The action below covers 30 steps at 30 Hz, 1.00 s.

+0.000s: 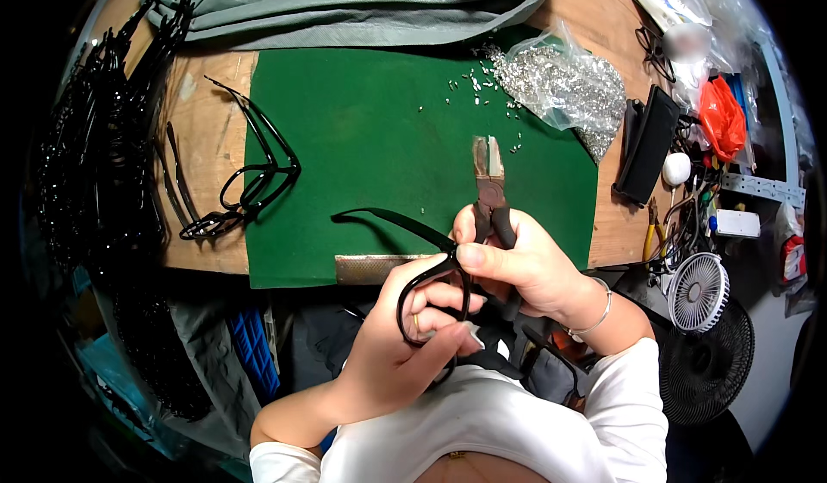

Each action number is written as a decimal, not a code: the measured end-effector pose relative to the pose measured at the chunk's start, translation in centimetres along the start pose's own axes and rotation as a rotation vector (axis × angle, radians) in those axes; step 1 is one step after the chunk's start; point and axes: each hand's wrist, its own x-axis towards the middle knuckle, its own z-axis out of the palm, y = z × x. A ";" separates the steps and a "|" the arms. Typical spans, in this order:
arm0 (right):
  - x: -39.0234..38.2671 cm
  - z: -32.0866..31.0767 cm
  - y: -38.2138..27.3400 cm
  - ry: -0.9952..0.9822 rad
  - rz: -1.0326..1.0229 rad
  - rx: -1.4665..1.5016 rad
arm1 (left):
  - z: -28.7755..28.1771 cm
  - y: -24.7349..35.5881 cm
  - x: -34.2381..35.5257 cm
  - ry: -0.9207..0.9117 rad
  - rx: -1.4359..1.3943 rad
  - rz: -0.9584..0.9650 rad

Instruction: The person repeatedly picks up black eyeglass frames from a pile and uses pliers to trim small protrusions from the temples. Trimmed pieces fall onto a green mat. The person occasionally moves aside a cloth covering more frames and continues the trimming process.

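A black glasses frame [398, 218] is in my left hand [398, 345], whose fingers wrap round one rim. One temple of the frame sticks out to the left over the green mat [345, 138]. My right hand [538, 263] grips a pair of pliers [491, 193] with dark handles, jaws pointing away from me. The right thumb also presses on the frame's corner, near where the temple joins. Part of the frame is hidden behind my fingers. Small silver metal pieces [479, 87] lie scattered beyond the plier jaws.
A clear plastic bag [551, 78] of silver pieces rests on the mat's far right. Loose black frames [297, 169] lie at left, beside a heap of shiny black frame parts [103, 155]. Grey cloth [345, 5] covers the far edge. A small white fan [698, 292] stands right.
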 end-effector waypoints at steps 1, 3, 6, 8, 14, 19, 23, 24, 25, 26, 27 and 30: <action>-0.2 -0.2 0.0 -0.035 0.020 0.021 | 0.1 0.3 -0.1 -0.006 -0.053 -0.025; -0.5 -0.2 -0.1 -0.059 0.022 0.005 | 0.0 0.8 -0.5 -0.021 -0.114 -0.060; -1.3 0.2 -1.1 -0.088 -0.061 -0.189 | -0.4 1.4 -1.5 -0.009 -0.137 -0.114; -2.5 -1.1 -1.2 -0.108 -0.029 -0.544 | -1.0 2.2 -2.2 -0.036 -0.135 -0.164; -3.6 0.4 -3.8 -0.369 0.283 -0.863 | -1.1 2.6 -2.5 -0.072 -0.165 -0.197; -3.3 0.4 -4.3 -0.394 0.172 -0.968 | -1.1 2.4 -2.5 -0.087 -0.129 -0.229; -3.2 1.2 -4.5 -0.312 0.140 -1.103 | -1.0 2.2 -2.5 -0.093 -0.121 -0.218; -3.2 1.3 -4.5 -0.276 0.148 -1.153 | -0.9 2.1 -2.5 -0.090 -0.126 -0.215; -3.4 1.1 -4.0 -0.229 0.094 -1.207 | -0.8 2.0 -2.5 -0.076 -0.130 -0.225; -3.5 0.9 -3.2 -0.181 0.040 -1.260 | -0.6 1.9 -2.4 -0.064 -0.134 -0.236; -3.5 0.8 -2.8 -0.133 -0.018 -1.312 | -0.4 1.9 -2.3 -0.050 -0.135 -0.246; -3.5 0.4 -3.6 -0.192 0.057 -1.222 | 0.1 2.3 -2.0 -0.004 -0.136 -0.232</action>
